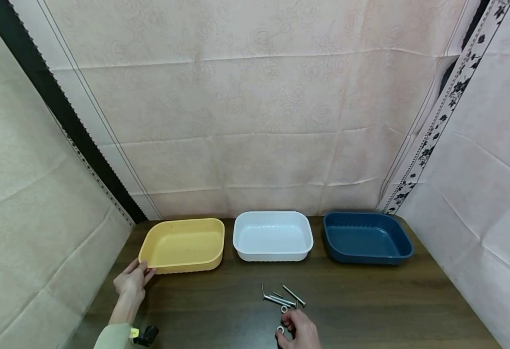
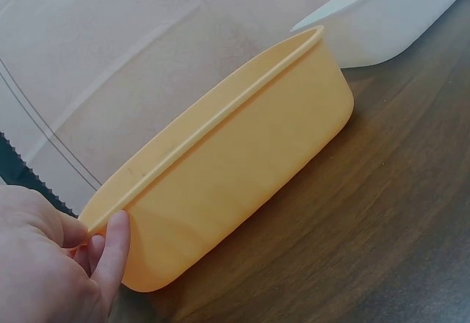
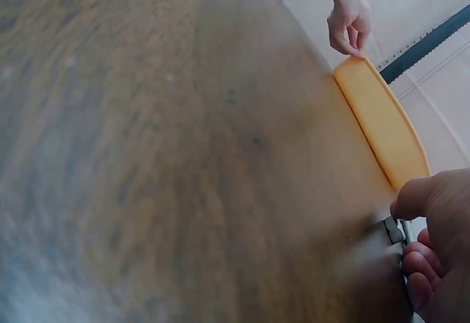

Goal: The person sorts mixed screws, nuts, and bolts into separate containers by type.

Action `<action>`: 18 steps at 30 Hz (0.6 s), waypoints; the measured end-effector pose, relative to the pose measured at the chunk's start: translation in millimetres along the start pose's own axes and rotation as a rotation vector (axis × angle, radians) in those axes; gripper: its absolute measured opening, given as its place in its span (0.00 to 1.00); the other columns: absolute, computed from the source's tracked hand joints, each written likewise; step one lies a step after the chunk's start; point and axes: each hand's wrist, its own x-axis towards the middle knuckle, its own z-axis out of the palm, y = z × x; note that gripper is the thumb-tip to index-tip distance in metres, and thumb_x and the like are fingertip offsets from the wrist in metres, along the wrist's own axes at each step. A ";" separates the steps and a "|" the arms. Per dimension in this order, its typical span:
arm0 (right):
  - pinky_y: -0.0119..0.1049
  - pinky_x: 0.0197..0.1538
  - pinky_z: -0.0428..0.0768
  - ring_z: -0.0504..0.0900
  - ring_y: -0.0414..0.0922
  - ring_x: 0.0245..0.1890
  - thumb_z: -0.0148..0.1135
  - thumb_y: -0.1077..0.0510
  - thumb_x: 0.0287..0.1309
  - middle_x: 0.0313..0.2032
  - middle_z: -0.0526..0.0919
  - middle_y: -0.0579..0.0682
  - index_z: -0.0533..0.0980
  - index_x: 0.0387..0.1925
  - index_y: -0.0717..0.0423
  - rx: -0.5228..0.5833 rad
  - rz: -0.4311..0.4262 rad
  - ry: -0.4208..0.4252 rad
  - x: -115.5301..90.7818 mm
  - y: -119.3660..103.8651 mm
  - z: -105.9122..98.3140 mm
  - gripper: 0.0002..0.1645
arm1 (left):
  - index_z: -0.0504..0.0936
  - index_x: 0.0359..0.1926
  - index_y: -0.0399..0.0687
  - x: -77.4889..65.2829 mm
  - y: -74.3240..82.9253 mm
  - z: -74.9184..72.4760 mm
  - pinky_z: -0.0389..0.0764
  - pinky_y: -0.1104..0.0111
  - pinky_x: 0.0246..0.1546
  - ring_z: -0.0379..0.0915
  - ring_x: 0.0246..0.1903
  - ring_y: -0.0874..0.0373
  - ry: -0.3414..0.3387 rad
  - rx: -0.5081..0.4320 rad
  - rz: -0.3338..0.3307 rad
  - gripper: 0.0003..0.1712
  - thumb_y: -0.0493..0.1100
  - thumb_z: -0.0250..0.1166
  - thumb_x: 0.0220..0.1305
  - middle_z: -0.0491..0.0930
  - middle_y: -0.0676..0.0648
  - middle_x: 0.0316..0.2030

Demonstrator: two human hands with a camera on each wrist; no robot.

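Note:
My left hand (image 1: 133, 281) pinches the near-left corner rim of a yellow tray (image 1: 182, 267), its thumb and fingers on either side of the edge in the left wrist view. My right hand (image 1: 301, 330) is low over the table, thumb and forefinger apart around a small metal nut (image 1: 280, 330). A dark hex nut (image 3: 393, 230) shows beside its fingertips in the right wrist view. Another nut (image 1: 284, 309) lies just beyond the hand. Several metal bolts (image 1: 277, 300) lie loosely together past it, with a separate bolt (image 1: 294, 295) slanting to their right.
A white tray (image 1: 273, 257) stands at the back centre and a dark blue tray (image 1: 368, 259) to its right. Pale cloth (image 1: 255, 165) hangs behind and along both sides of the dark wooden table (image 1: 211, 310).

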 end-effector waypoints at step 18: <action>0.20 0.24 0.67 0.66 0.30 0.27 0.80 0.65 0.22 0.27 0.70 0.35 0.77 0.27 0.49 -0.065 -0.036 -0.017 -4.2 2.0 5.3 0.24 | 0.64 0.73 0.39 -0.7 -0.3 -1.2 0.85 0.70 0.40 0.84 0.28 0.63 -0.006 -0.003 0.010 0.30 0.35 0.58 0.73 0.78 0.47 0.35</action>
